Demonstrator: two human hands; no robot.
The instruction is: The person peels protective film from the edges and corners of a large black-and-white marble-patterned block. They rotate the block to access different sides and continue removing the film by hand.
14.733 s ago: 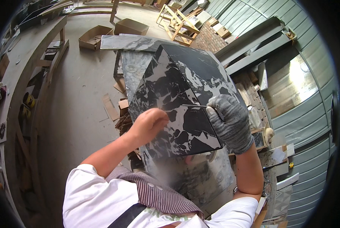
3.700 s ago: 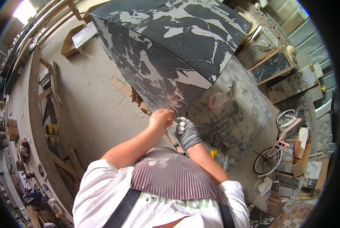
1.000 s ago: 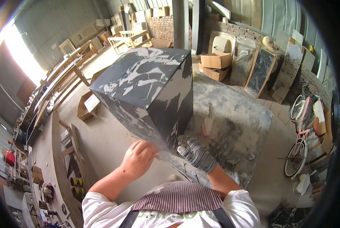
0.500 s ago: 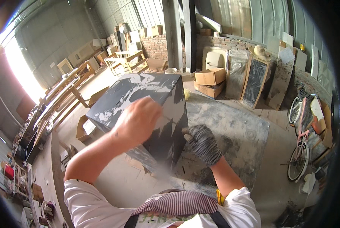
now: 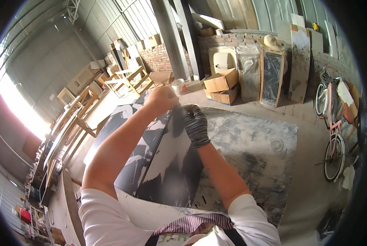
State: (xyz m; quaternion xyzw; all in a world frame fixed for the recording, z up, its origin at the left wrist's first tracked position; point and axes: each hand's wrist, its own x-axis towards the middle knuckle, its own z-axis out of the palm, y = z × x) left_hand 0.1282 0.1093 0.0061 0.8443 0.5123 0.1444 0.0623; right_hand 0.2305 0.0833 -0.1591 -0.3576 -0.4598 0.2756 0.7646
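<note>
At our right stands a pink-framed bicycle (image 5: pixel 335 127); beyond the grey, stained flat tabletop (image 5: pixel 249 131), a wood-framed dark panel (image 5: pixel 271 76). Our left forearm (image 5: pixel 118 147) crosses the black-and-white veined block (image 5: pixel 165 158) on that tabletop, hiding part of it. Our bare left hand (image 5: pixel 163 99) and grey-gloved right hand (image 5: pixel 195 125) curl close together near its far end; we cannot tell what either grips. Behind, a white bucket (image 5: pixel 178 87) and stacked brown cardboard boxes (image 5: pixel 221 83) stand, contents unclear.
</note>
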